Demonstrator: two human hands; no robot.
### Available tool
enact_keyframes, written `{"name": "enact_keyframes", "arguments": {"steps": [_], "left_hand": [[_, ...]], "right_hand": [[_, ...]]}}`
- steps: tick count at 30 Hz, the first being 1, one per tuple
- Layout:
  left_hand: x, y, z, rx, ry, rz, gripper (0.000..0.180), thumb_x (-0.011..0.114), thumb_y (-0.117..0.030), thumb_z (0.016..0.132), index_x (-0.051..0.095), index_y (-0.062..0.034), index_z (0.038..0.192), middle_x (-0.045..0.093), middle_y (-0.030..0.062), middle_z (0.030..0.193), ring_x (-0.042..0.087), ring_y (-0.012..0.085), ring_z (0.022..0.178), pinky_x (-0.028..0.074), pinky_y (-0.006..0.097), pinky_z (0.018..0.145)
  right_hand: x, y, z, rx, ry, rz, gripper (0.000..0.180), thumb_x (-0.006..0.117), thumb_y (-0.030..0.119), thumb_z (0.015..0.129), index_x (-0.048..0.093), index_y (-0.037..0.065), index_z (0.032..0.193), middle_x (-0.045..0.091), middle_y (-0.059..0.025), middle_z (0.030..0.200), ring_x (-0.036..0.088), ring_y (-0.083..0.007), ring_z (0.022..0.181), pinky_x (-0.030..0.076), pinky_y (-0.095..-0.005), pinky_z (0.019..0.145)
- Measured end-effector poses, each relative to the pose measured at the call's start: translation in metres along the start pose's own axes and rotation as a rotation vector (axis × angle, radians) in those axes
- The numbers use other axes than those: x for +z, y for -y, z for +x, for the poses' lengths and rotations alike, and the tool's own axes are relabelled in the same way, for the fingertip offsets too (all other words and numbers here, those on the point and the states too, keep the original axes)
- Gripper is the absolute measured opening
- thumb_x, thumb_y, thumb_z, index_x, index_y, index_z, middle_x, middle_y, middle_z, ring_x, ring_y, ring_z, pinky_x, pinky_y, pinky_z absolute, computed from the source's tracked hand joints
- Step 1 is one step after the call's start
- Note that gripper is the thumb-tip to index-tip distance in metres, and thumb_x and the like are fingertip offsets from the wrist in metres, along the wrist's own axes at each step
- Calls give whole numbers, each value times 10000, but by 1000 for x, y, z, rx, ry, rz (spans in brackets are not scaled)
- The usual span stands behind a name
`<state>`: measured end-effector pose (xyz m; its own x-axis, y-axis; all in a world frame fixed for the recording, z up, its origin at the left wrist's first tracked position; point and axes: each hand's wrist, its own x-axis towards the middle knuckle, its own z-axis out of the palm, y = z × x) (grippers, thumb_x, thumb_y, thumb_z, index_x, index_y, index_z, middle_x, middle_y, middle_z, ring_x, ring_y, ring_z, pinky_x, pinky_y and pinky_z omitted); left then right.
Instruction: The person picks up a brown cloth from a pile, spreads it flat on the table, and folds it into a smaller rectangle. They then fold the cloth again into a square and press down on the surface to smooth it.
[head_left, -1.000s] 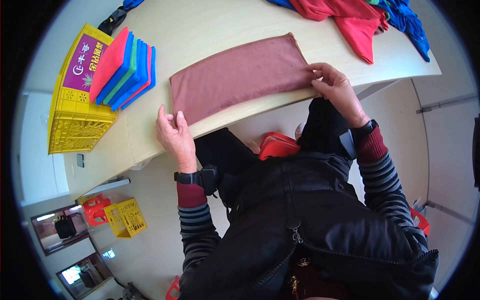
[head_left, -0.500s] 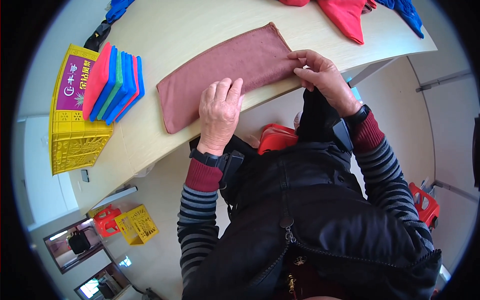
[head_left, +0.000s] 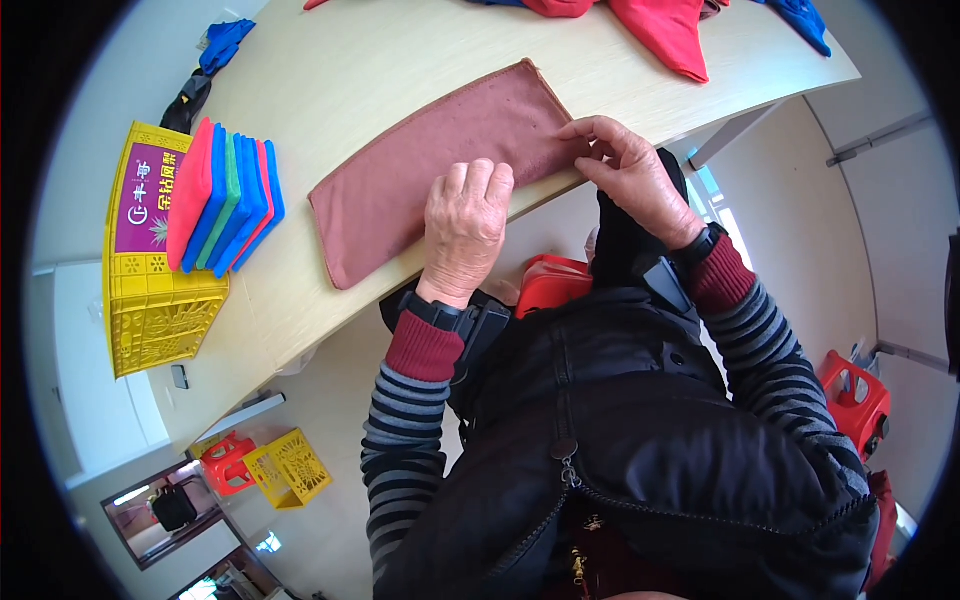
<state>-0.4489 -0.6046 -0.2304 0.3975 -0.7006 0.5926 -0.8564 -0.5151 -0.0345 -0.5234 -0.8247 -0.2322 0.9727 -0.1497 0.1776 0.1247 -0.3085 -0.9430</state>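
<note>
A folded brownish-pink cloth (head_left: 420, 165) lies flat along the near edge of the table. My left hand (head_left: 465, 235) is closed at the middle of its near edge, knuckles up and fingers bent together; the thumb is hidden. At the right end of the cloth my right hand (head_left: 640, 180) has thumb and forefinger bent around the near corner, the other fingers curled behind. To the left, several folded cloths in red, blue and green (head_left: 225, 205) stand in a row against a yellow plastic crate (head_left: 165, 320).
Red cloth (head_left: 665, 35) and blue cloth (head_left: 800, 22) lie at the table's far side. The pale table (head_left: 300, 130) ends just before my body. Below are a red stool (head_left: 228, 465), a yellow crate (head_left: 288, 468) and another red stool (head_left: 855, 390) at right.
My left hand has slid to the right along the near edge of the cloth, closer to my right hand. My right hand stays at the corner. The whole view has shifted slightly.
</note>
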Motion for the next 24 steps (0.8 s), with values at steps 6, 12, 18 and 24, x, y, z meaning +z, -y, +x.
{"name": "enact_keyframes", "arguments": {"steps": [6,12,18,24], "left_hand": [[3,-2,4,67,-22,59,151,628,-72,808,572,-99,946,496,55,885,529,220,815,480,337,697],[0,-4,3,86,-15,59,157,632,-77,811,573,-97,955,492,52,882,529,214,816,479,334,694],[2,-5,0,45,64,34,282,707,-32,784,615,-78,1047,561,64,980,574,251,885,496,372,743],[9,-8,6,98,-53,46,180,629,-92,826,577,-91,998,476,50,864,523,209,806,479,334,688]], "right_hand": [[2,4,-8,-151,-68,-222,334,636,-65,877,664,84,1174,636,-46,1013,644,-143,897,544,-259,803],[1,9,-14,-251,-108,-509,348,675,-67,808,661,74,1126,619,-87,972,679,-248,856,565,-312,767],[1,8,-13,-327,-138,-596,305,691,-50,799,661,73,1076,626,-93,977,687,-290,841,577,-349,754],[-2,13,-4,-416,-193,-713,263,695,-34,798,656,74,1034,632,-100,1030,664,-303,926,574,-360,761]]}}
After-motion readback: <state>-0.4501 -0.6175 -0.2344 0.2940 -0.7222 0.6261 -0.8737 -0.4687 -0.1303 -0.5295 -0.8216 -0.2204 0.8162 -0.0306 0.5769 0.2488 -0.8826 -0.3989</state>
